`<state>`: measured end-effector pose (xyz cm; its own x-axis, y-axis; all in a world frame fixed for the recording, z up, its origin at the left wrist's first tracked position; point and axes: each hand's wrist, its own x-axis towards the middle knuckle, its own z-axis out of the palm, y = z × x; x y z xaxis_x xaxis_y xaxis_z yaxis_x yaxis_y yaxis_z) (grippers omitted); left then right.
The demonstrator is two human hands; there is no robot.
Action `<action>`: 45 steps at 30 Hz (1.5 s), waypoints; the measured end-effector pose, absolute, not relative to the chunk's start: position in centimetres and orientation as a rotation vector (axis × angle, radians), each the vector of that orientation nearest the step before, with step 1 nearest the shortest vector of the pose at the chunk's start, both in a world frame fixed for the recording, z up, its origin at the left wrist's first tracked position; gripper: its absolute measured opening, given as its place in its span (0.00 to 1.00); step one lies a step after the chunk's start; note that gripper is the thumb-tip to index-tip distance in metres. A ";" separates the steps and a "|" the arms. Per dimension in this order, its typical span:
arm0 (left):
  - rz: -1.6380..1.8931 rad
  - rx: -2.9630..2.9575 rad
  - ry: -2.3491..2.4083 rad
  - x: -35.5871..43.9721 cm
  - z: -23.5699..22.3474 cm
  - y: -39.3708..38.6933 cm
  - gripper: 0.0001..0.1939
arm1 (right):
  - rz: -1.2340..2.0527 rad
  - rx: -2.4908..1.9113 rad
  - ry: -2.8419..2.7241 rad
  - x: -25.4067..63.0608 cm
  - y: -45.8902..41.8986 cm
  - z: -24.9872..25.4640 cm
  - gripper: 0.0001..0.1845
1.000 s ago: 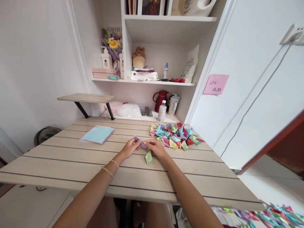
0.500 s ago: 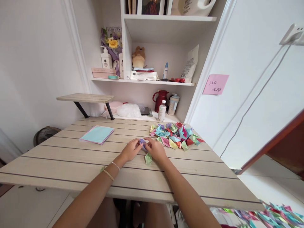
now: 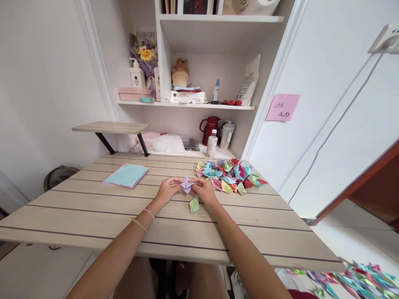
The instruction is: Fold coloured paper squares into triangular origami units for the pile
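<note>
A small purple folded paper [image 3: 186,185], diamond-shaped with a crease down its middle, is held between my two hands just above the wooden table. My left hand [image 3: 168,189] pinches its left corner between thumb and fingers. On the opposite side my right hand [image 3: 203,190] grips the right corner the same way. Below the right hand lies a green folded paper piece [image 3: 194,205] on the tabletop. A heap of colourful folded paper boats [image 3: 229,175] spreads to the right, beyond my right hand.
A stack of square paper sheets [image 3: 127,175], light blue on top, lies at the left. Behind the table [image 3: 93,211] a white shelf holds a bottle [image 3: 211,143] and a red jug [image 3: 210,129]. More folded papers [image 3: 361,278] lie at lower right, below table height.
The purple paper has turned and spread into a flat diamond facing me. My hands have moved slightly apart to its two side corners. The view has shifted a little.
</note>
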<state>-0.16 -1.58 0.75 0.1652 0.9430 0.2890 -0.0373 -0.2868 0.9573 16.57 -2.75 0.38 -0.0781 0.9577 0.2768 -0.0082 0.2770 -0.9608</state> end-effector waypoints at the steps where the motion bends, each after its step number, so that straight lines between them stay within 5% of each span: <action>1: 1.298 1.447 0.921 -0.4 0.8 -1.4 0.16 | 1.129 -0.919 -1.373 16.8 -2.6 0.3 0.12; 14: 1.228 1.353 0.916 -0.6 0.9 -1.3 0.17 | 1.165 -0.846 -1.452 17.6 -2.0 0.3 0.16; 23: 1.260 1.267 0.915 -0.3 1.2 -1.8 0.18 | 0.855 -0.934 -1.707 17.5 -2.5 0.4 0.22; 30: 1.202 1.391 0.864 0.0 1.1 -2.0 0.19 | 0.555 -0.957 -1.763 17.4 -3.1 1.1 0.12; 37: 1.154 1.467 0.833 0.0 0.7 -1.9 0.23 | 0.700 -0.954 -1.779 16.9 -4.2 1.8 0.15; 45: 1.142 1.576 0.819 0.2 1.0 -2.5 0.16 | 0.871 -0.958 -1.740 16.9 -3.8 1.2 0.15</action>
